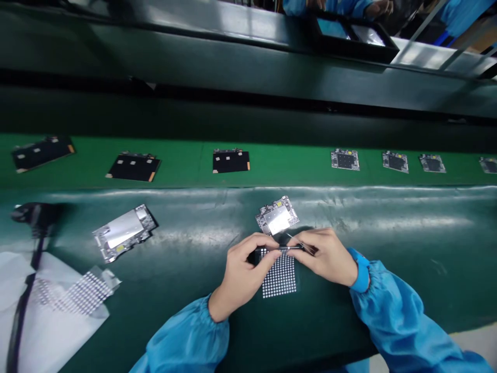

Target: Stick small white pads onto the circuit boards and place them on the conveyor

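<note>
My left hand [243, 272] and my right hand [328, 256] meet over a small sheet of white dot stickers [279, 277] lying on the dark green bench. My right hand pinches thin metal tweezers [297, 243], their tips pointing left toward my left fingertips. My left fingers are curled and pinched at the top edge of the sticker sheet. Just beyond the hands lies a small circuit board with a shiny metal shield [277, 215].
A second shielded board [123, 232] lies at left, near used sticker sheets [77, 295] on white paper. A green conveyor belt [279, 176] carries black boards [231, 160] and smaller boards [345, 159]. Another person's blue sleeves [334, 6] show at the far side.
</note>
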Available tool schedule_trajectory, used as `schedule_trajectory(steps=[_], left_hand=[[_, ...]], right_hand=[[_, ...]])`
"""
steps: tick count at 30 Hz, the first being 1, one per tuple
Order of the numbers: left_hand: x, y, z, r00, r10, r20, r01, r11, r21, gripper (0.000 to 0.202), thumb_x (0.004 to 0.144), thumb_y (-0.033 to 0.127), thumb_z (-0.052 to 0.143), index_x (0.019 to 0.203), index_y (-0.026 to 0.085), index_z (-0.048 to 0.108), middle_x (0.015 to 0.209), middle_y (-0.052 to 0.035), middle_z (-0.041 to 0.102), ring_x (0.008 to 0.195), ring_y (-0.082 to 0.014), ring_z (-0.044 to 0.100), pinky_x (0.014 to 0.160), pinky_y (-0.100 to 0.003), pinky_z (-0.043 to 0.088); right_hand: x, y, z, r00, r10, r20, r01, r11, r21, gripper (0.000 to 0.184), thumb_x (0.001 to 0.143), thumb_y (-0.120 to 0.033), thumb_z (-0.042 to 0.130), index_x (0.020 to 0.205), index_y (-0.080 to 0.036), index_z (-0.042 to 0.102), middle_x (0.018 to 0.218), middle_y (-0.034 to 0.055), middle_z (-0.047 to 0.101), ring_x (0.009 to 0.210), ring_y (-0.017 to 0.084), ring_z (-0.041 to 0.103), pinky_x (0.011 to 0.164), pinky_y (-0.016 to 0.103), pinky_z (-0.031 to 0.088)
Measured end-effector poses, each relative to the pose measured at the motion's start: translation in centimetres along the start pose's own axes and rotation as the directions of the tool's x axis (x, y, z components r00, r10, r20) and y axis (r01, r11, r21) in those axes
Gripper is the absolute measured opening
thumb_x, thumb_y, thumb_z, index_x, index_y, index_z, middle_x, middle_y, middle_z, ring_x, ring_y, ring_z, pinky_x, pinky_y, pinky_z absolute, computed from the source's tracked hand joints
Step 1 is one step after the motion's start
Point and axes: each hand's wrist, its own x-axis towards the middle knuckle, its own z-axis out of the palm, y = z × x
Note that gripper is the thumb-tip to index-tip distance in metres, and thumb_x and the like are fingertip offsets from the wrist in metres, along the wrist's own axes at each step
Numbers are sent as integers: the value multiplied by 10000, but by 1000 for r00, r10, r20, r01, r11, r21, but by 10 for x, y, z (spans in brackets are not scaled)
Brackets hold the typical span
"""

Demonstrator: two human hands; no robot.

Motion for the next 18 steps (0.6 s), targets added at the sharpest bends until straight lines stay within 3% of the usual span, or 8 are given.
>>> schedule_trajectory(steps=[4, 8, 12, 15, 18], left_hand=[[1, 1, -1, 1000, 0, 14, 0, 999, -39, 136, 792, 153, 791, 912, 194, 743, 835, -17, 756, 761, -158, 718, 715, -260, 582], [1, 0, 0, 1000, 9, 2, -9, 998, -55, 69, 798, 154, 796, 843, 192, 758, 801, -18, 760, 742, -152, 720, 699, -247, 582], [1, -1, 1, 1000, 2, -24, -2, 1000, -29, 73, 805, 122, 775, 803, 195, 763, 781, -16, 769, 723, -151, 725, 689, -247, 583], [1, -1, 1, 1000, -3, -30, 2, 1000, -10, 86, 800, 116, 773, 788, 200, 761, 771, -7, 769, 710, -148, 724, 678, -245, 582], [2, 0, 1, 999, 4, -37, -4, 1000, -5, 86, 804, 121, 768, 788, 205, 759, 761, 0, 765, 691, -142, 716, 663, -243, 581]], right_hand=[[0, 1, 8, 1000, 13, -25, -11, 998, 59, 157, 927, -273, 685, 805, -182, 723, 579, -27, 590, 516, 120, 524, 548, 252, 419], [-1, 2, 13, 999, 4, -33, 0, 992, 122, 156, 931, -283, 685, 827, -180, 738, 651, 1, 669, 558, 126, 566, 592, 260, 452], [-2, 5, 5, 986, 153, -67, -135, 965, 227, 185, 882, -377, 748, 899, -194, 761, 615, -12, 652, 521, 119, 533, 522, 250, 439], [-2, 9, -6, 941, 314, -127, -213, 841, 498, 279, 947, -411, 655, 778, -200, 723, 653, -8, 640, 481, 98, 538, 458, 230, 441], [0, 11, -12, 936, 351, -35, -199, 609, 768, 257, 954, -422, 643, 844, -210, 737, 900, 27, 694, 554, 110, 649, 532, 267, 558]])
